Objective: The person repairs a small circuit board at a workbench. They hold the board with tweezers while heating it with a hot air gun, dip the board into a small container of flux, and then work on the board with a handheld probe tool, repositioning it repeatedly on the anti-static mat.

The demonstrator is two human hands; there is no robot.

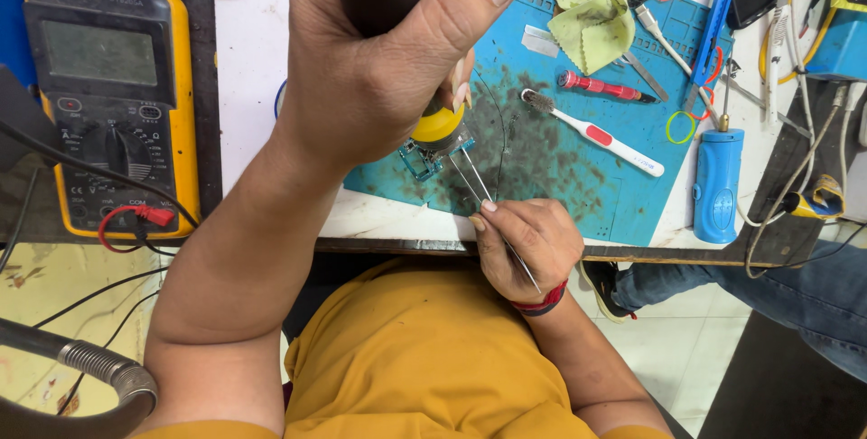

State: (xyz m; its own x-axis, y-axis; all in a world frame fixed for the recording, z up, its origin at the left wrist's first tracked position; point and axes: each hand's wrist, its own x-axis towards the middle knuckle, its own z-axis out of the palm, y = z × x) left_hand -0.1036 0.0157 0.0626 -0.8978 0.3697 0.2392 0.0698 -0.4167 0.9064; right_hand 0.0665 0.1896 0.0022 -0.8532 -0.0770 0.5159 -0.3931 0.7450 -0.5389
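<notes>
My left hand (379,60) grips a black-handled tool with a yellow collar (440,123), pointing its tip down at a small teal circuit board (421,163). The board lies on the stained blue work mat (578,177) near the table's front edge. My right hand (528,242), a red band on its wrist, holds thin metal tweezers (477,184). The tweezer tips reach up to the board just beside the tool tip. The tool tip itself is hidden behind the collar and my fingers.
A yellow multimeter (108,96) with red and black leads sits at the left. On the mat lie a white toothbrush (596,134), a red screwdriver (601,88), a yellow-green cloth (591,23) and a blue cylindrical device (718,182). Another person's jeans leg (795,299) is at right. A flexible metal hose (99,367) curves at lower left.
</notes>
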